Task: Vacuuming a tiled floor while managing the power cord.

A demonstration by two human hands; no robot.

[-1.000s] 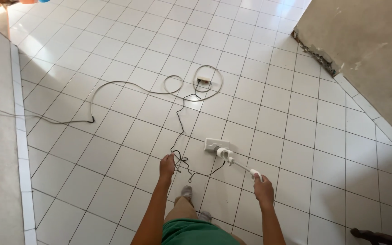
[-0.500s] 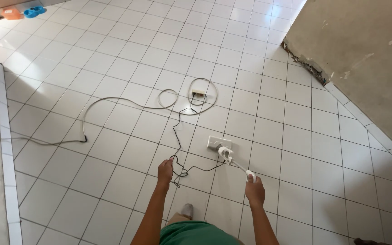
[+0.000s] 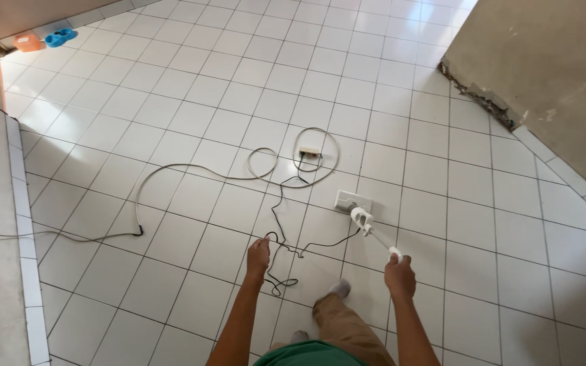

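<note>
- While the right hand stays wrapped around the white long-handled floor cleaner, its handle slants up-left to the head resting on the white tiled floor.
- Left hand, fingers pinched on the thin black cord, is nearer the cord's loops.

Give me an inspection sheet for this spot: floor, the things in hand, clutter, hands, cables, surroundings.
Surface: white tiled floor, dark grout lines.
Job's things: white handheld tool, head beside a white floor pad; thin black cord.
Clutter: orange and blue items far off by the wall.
Hands: left hand grips the black cord; right hand grips the tool's handle.
Cables: grey cable looping to a small power strip.
Surroundings: bare plaster wall, base crumbling.
</note>
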